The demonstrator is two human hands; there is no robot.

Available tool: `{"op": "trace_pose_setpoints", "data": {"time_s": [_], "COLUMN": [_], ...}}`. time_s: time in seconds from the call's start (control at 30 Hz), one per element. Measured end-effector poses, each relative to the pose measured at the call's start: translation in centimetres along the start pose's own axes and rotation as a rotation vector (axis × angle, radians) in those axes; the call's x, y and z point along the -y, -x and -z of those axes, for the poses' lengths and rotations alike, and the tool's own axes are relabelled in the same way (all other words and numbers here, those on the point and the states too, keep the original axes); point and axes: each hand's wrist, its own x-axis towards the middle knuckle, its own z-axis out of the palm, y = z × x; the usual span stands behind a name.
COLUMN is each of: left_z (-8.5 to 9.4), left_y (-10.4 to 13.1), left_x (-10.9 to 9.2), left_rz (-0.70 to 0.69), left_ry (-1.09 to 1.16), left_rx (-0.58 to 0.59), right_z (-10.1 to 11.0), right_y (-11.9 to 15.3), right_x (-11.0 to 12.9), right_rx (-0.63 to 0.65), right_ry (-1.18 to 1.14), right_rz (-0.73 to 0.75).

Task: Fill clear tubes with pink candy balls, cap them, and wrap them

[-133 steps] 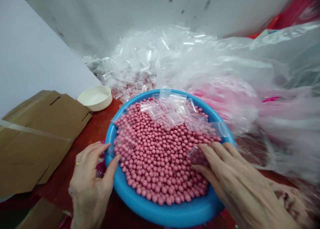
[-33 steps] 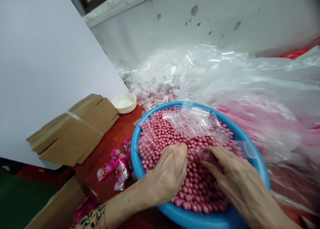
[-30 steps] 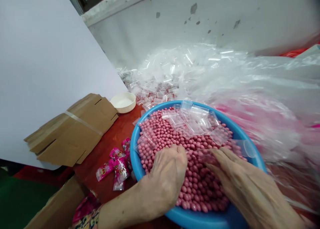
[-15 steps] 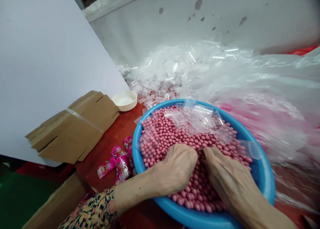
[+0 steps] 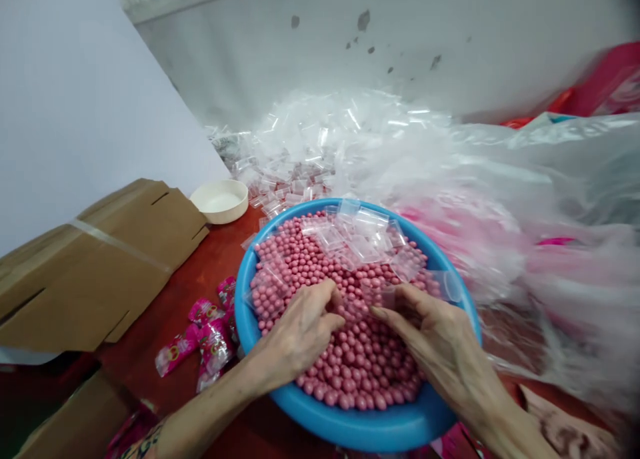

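Note:
A blue basin (image 5: 245,272) is filled with pink candy balls (image 5: 350,359). Several small clear plastic tubes (image 5: 370,222) lie on the balls along its far side. My left hand (image 5: 300,329) is over the middle of the basin, thumb and fingers curled together close to the balls; what they hold, if anything, is hard to make out. Opposite it, my right hand (image 5: 440,332) pinches a small clear tube (image 5: 383,296) between thumb and fingers, just above the balls. The tube's outline blurs against the pink behind it.
Several pink printed packets (image 5: 215,345) lie left of the basin on the red table (image 5: 170,312). Flattened cardboard boxes (image 5: 115,259) and a white round dish (image 5: 220,202) stand beyond them. Clear tubes are heaped behind (image 5: 300,172), with plastic bags (image 5: 500,172) at the right.
Both hands have come up out of the candy balls, and their fingertips show now. A clear tube is visible in my right hand. The whole view has shifted, placing the basin further left.

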Motion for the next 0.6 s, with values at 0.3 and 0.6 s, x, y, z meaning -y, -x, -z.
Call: {"op": "trace_pose_setpoints", "data": {"time_s": [0.3,0.6], "left_z": [0.2,0.8], "left_y": [-0.6,0.7], "left_x": [-1.1,-1.6], "left_rz": [0.152,0.231], "left_ry": [0.305,0.741], "left_rx": [0.047,0.047], "right_z": [0.7,0.8], "right_y": [0.0,0.2], "right_x": [0.7,0.4], "right_rx": [0.053,0.333], "right_ry": [-0.223,-0.782], "right_rz": [-0.063,-0.249]}}
